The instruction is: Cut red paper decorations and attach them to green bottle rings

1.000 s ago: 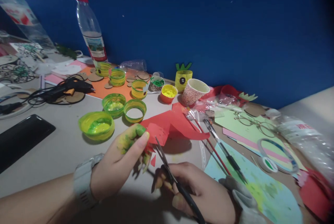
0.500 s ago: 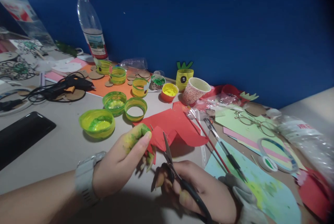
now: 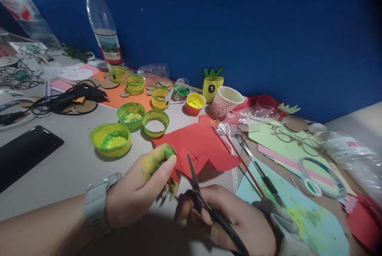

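Observation:
Between the thumb and fingers of my left hand [image 3: 143,186], which is smeared with green and yellow paint, a small piece of red paper [image 3: 186,163] is pinched. My right hand [image 3: 229,216] grips black-handled scissors [image 3: 194,176], their blades pointing up and lying against the right side of the held paper. Just behind, a larger sheet of red paper [image 3: 209,140] with a curved cut edge lies on the table. How far the small piece is cut from its surroundings is hard to tell.
Green-yellow painted bottle rings [image 3: 155,124] and a painted bowl [image 3: 111,140] stand behind my left hand. A paintbrush [image 3: 243,160] and a pen [image 3: 262,174] lie right of the red sheet. A phone [image 3: 30,152], a glue gun [image 3: 89,91] and a bottle [image 3: 104,29] are at left.
The view has shifted slightly. The held red paper has turned a little, and the scissors remain beside it, with both hands almost in the same place.

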{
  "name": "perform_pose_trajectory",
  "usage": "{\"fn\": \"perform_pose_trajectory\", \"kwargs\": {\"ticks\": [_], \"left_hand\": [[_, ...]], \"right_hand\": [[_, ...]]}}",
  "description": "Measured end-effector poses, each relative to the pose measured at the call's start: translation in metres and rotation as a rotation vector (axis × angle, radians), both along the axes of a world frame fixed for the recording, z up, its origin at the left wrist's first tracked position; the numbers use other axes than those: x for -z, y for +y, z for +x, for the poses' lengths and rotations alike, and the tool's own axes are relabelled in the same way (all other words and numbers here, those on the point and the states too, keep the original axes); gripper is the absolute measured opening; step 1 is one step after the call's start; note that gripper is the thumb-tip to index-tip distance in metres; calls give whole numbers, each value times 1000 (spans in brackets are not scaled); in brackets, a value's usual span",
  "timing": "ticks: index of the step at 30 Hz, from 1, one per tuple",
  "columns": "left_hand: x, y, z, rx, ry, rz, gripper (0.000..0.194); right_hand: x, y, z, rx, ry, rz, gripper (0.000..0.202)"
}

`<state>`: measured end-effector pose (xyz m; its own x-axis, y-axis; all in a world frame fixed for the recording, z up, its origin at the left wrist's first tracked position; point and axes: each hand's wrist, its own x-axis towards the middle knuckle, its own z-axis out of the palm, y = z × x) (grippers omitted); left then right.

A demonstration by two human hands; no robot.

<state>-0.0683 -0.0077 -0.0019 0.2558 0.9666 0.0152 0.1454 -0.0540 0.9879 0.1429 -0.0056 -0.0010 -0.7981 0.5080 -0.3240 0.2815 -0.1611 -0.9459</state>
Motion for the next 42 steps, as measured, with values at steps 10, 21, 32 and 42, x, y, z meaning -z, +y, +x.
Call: {"fn": "perform_pose_trajectory", "kwargs": {"ticks": [10, 21, 32, 42], "left_hand": [[1, 2, -1, 74, 6, -40, 32], [-2, 1, -1, 98, -36, -32, 35], [-2, 2, 0, 100, -70, -22, 34], [1, 2, 1, 77, -75, -28, 34]], "right_hand": [[1, 0, -2, 14, 6, 27, 43], [0, -1, -2, 34, -13, 27, 66], [2, 1, -1, 27, 10, 38, 71], [2, 1, -3, 22, -34, 2, 75]]}}
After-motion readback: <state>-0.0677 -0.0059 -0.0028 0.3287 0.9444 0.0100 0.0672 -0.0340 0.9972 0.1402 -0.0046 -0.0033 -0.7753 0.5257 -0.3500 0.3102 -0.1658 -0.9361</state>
